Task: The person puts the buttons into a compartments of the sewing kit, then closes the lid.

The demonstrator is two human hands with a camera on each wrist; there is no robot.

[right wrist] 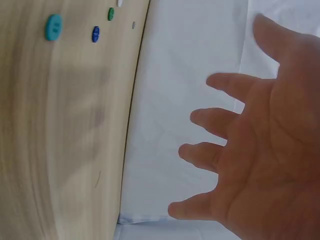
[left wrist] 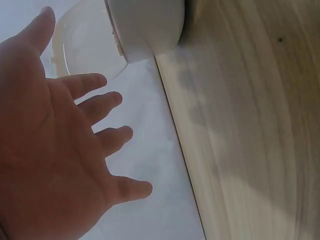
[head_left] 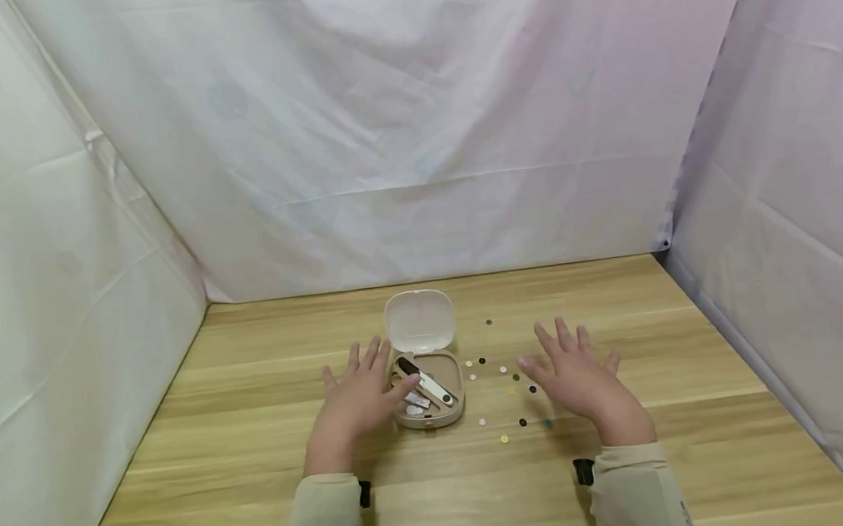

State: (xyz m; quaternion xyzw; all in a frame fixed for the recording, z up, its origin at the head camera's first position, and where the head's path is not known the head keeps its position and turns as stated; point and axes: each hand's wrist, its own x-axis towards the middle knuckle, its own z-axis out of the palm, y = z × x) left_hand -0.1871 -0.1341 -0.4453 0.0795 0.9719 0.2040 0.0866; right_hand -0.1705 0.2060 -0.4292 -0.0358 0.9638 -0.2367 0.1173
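My left hand [head_left: 356, 398] hovers with spread fingers at the left side of a small beige box [head_left: 448, 415], holding nothing. The box's lid [head_left: 420, 321] stands up at the back. Inside lie white thread snips with a black end [head_left: 432, 386] and some small items partly covered by my thumb. To the right of the box, several small buttons are scattered, among them a yellow button [head_left: 504, 439], a black button [head_left: 522, 423] and a teal button [right wrist: 53, 27]. Above the table beside them, my right hand [head_left: 582, 378] is spread too, with nothing in it.
The wood-grain table [head_left: 257, 444] is bounded by a white cloth [head_left: 410, 130] at the back and by cloth on both sides. One grey button [head_left: 489, 322] lies apart from the others, farther back near the lid.
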